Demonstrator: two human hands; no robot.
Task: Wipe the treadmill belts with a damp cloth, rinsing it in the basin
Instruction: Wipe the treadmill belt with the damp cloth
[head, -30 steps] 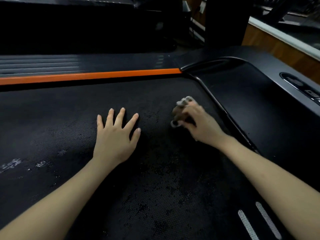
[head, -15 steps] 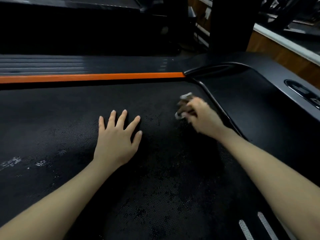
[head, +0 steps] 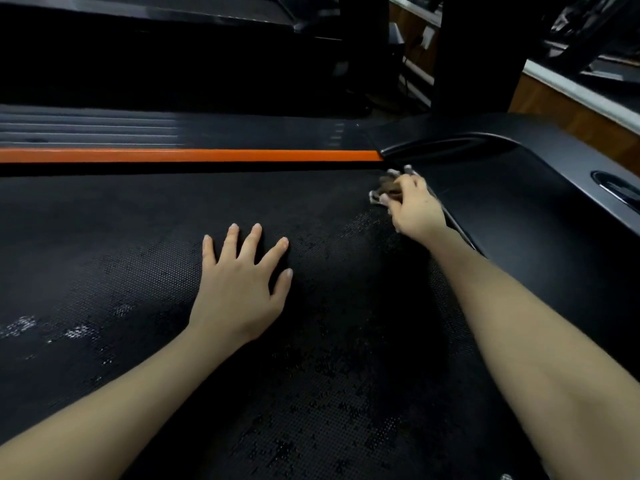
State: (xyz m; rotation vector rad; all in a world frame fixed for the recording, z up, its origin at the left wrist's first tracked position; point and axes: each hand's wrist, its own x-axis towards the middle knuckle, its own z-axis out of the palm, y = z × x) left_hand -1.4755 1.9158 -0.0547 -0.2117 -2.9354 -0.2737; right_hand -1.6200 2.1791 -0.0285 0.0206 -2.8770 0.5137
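The black textured treadmill belt [head: 138, 237] fills most of the view, with darker wet patches across its middle. My right hand [head: 414, 209] grips a small bunched cloth [head: 388, 185], brown with pale edges, and presses it on the belt's far right corner beside the motor cover. My left hand [head: 239, 282] lies flat on the belt with fingers spread, left of and nearer than the right hand. No basin is in view.
An orange side rail [head: 187, 155] runs along the belt's far edge. The black motor cover [head: 519, 202] rises at the right. A dark upright post [head: 481, 53] stands behind it, and another treadmill [head: 138, 15] lies beyond. A wooden ledge [head: 571, 109] is at far right.
My right hand has slid the cloth away from me, from the belt's middle right to its far corner by the orange rail. My left hand has stayed flat in place.
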